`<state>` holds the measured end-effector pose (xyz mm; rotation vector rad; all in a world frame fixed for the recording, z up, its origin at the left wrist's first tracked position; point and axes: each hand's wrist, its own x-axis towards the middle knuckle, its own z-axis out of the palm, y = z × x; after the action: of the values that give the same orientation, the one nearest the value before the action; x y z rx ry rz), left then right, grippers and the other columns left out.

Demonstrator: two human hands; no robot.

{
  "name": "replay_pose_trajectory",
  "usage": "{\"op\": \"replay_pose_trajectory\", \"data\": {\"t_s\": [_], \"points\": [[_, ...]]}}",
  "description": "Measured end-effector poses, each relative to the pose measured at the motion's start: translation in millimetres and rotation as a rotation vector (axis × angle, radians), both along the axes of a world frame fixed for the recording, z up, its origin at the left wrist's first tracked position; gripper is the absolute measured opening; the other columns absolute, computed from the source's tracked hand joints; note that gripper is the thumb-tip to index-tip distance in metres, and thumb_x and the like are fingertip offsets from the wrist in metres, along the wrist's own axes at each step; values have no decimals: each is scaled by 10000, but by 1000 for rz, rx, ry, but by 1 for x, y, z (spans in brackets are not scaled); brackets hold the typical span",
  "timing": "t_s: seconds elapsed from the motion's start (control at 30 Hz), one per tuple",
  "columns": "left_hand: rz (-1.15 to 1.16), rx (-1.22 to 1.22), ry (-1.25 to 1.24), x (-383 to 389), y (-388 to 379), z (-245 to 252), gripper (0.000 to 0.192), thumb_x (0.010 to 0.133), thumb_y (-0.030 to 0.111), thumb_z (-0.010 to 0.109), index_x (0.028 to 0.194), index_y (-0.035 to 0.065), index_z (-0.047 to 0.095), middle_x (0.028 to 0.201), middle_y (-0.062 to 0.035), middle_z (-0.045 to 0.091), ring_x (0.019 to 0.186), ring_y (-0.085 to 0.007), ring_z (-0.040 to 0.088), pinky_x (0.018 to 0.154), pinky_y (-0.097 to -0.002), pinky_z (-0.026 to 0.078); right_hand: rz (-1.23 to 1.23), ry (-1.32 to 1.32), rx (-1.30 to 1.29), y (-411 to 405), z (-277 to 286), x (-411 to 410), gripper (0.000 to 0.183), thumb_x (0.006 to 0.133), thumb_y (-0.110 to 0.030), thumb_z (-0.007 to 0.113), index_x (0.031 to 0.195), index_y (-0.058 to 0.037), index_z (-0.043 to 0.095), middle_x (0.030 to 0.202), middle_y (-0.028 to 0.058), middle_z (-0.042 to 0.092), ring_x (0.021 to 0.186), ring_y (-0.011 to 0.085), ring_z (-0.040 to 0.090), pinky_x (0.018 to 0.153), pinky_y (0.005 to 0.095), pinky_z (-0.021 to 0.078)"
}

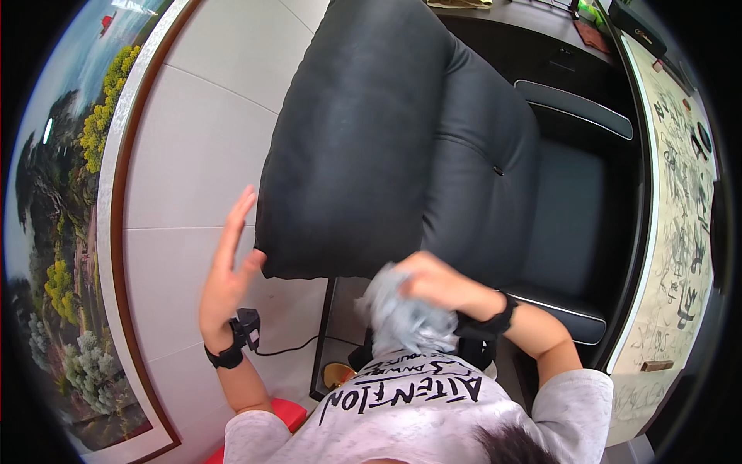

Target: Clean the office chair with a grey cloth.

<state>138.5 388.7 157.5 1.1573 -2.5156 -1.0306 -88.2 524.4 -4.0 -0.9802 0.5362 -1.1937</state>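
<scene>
A large black leather office chair (359, 145) fills the middle of the head view, its padded back nearest to me. My right hand (435, 284), blurred, grips a crumpled grey-white cloth or thin plastic (406, 319) just below the chair back's lower edge, in front of my chest. To the left, my left hand (229, 267) is raised with its fingers extended and the thumb apart, holding nothing. Its thumb is by the chair back's lower left corner; whether it touches cannot be told. Black bands are around both wrists, the left one bearing a small black device (248, 329) with a cable.
A framed landscape painting (124, 174) hangs at the left on a pale tiled wall (191, 145). Beyond the chair stands a dark desk (522, 17), with sheets of brush writing (666, 243) at the right. A red object (287, 413) lies beside my left arm.
</scene>
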Motion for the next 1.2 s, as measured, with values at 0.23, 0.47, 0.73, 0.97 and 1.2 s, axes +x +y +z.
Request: {"op": "replay_pose_trajectory", "data": {"t_s": [0.23, 0.47, 0.73, 0.97, 1.2], "points": [[-117, -125, -67, -21, 14, -23, 768, 894, 214, 606, 1494, 79, 147, 1551, -202, 50, 1433, -359, 84, 1138, -451, 143, -994, -601, 241, -52, 2, -155, 349, 897, -279, 466, 1085, -20, 604, 1032, 92, 665, 939, 210, 640, 883, 347, 502], [-115, -129, -102, -27, 11, -25, 738, 916, 264, 578, 1497, 98, 154, 1554, -195, 55, 1433, -349, 94, 1139, -452, 140, -996, -680, 221, -157, 16, -141, 287, 878, -284, 488, 984, -45, 605, 933, 67, 653, 900, 211, 625, 829, 373, 513], [-82, -114, -142, -16, 7, -24, 843, 868, 385, 628, 1502, 126, 138, 1555, -192, 47, 1429, -355, 110, 1132, -468, 169, -753, -70, 148, -16, -18, 6, 258, 904, -119, 471, 1056, 30, 616, 869, 35, 640, 786, 91, 554, 731, 268, 469], [-189, -101, -187, -24, -12, -16, 1014, 776, 495, 683, 1511, 126, 89, 1557, -201, 11, 1435, -358, 85, 1129, -482, 172, -263, -142, 784, 47, -39, -29, 315, 888, -253, 519, 990, 12, 653, 894, 94, 676, 789, 162, 630, 755, 305, 506], [-151, -110, -156, -24, -8, -21, 996, 780, 488, 676, 1509, 125, 105, 1559, -197, 10, 1437, -358, 78, 1128, -492, 167, -971, -650, 329, -57, 7, -128, 343, 926, -295, 456, 1086, -20, 584, 1007, 95, 660, 919, 220, 646, 847, 351, 515]]}}
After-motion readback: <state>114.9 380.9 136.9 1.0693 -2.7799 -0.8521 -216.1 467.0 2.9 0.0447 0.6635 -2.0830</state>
